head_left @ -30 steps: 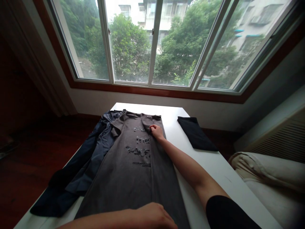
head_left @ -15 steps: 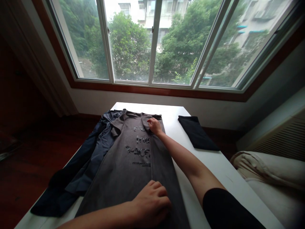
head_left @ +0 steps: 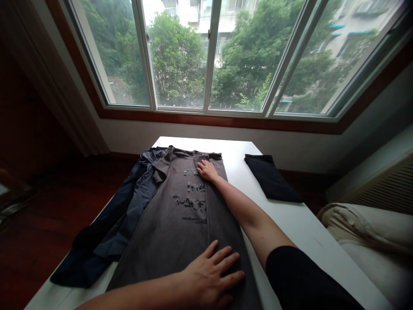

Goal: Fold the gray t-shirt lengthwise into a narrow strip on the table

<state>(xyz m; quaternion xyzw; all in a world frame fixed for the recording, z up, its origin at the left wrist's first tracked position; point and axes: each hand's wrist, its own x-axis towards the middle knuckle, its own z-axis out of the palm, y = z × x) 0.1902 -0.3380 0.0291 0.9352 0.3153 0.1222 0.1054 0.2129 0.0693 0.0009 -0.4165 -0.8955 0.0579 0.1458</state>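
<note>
A dark grey T-shirt (head_left: 167,232) with black lettering lies spread on the white table (head_left: 300,232), its right side folded over toward the middle. My left hand (head_left: 213,275) rests on the near part of the shirt, fingers spread over the folded strip. Farther up, my right hand (head_left: 207,170) lies on the folded part near the collar with its fingers stretched out. Neither hand grips the cloth.
Dark blue clothing (head_left: 129,215) lies along the table's left side, partly under the shirt. A folded black cloth (head_left: 271,178) sits at the right edge. Beyond the table is a window (head_left: 180,64); light bedding or cushions (head_left: 364,228) lie to the right.
My left hand has opened from curled fingers to spread ones on the shirt. My right hand has let go of its pinch and flattened onto the folded part.
</note>
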